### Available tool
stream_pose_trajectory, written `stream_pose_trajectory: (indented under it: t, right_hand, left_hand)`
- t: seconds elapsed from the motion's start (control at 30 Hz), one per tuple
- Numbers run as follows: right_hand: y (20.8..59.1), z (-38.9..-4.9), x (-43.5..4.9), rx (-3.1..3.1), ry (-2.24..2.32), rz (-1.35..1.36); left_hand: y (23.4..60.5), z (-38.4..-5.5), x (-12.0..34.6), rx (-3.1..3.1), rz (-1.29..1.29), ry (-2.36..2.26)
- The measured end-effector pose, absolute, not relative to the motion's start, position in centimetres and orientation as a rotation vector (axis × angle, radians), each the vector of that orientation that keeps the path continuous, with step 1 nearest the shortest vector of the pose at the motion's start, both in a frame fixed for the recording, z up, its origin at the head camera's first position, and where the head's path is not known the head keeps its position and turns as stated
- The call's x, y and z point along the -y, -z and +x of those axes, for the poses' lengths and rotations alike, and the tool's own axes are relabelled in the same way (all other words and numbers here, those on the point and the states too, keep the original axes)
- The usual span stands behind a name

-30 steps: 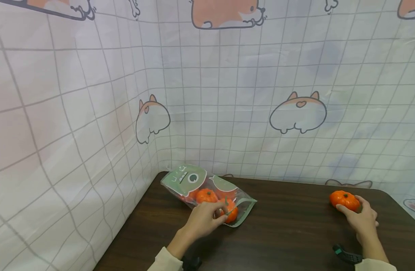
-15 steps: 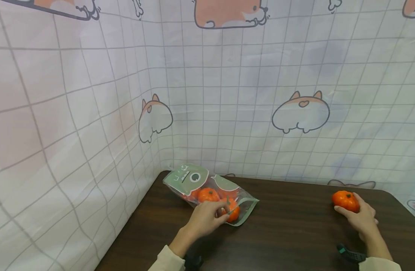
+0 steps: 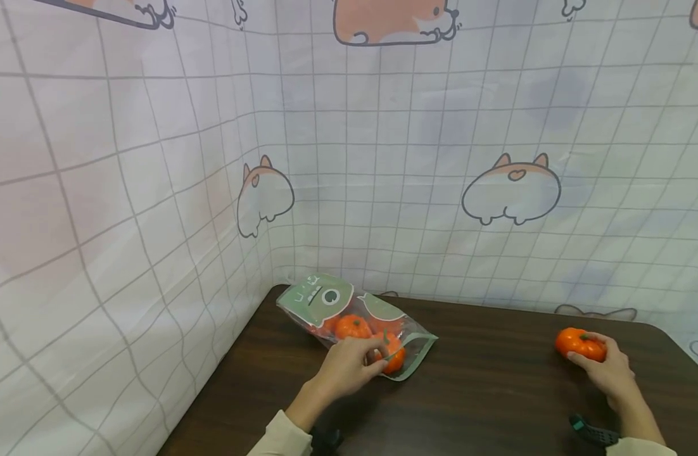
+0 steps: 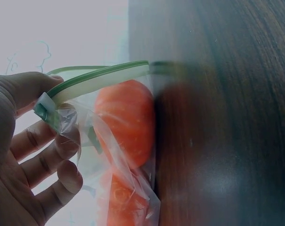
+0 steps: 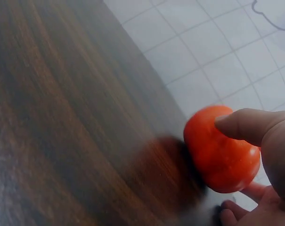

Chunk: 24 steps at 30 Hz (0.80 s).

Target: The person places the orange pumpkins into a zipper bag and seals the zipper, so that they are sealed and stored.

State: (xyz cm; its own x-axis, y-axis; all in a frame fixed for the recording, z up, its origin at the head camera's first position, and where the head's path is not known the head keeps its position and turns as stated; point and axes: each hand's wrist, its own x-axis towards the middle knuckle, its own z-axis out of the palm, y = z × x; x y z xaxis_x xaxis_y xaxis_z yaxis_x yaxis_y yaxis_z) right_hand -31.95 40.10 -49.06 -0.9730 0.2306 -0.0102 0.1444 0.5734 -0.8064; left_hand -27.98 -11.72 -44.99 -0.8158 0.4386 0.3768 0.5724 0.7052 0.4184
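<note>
At the left, my left hand [image 3: 349,370] pinches the open edge of a clear zip bag [image 3: 423,348] with a green monster print. In the left wrist view, the thumb presses on the green zip strip [image 4: 104,75] while the other fingers curl below it. Several small, glossy orange pumpkins [image 3: 351,327] with green stems lie inside; one pumpkin [image 4: 126,120] is right by the bag's mouth. Over at the right, my right hand [image 3: 608,373] grips another orange pumpkin [image 5: 217,155], thumb on one side and fingers on the other, low at the tabletop.
The dark wood table [image 3: 480,380] extends between the two hands. A white grid-patterned cloth [image 3: 383,158] with cartoon dogs hangs along the back and left edges. A black strap [image 3: 594,432] shows at the right wrist.
The right hand's pumpkin has tilted slightly, and the fingers now reach farther over its right side. My left hand keeps its pinch on the bag. The head view has shifted a little left.
</note>
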Motion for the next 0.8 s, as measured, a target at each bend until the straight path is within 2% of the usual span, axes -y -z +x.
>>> stream_pose_trajectory:
  t: [0.4, 0.8]
  right_hand:
    - [49.0, -31.2, -40.2, 2.76, -1.426, -0.116]
    - [48.6, -30.7, -39.8, 2.798, -1.414, -0.073]
  left_hand:
    - [45.1, -28.0, 11.4, 2.644, -0.824, 0.764]
    - [45.1, -27.8, 11.4, 2.652, -0.804, 0.782]
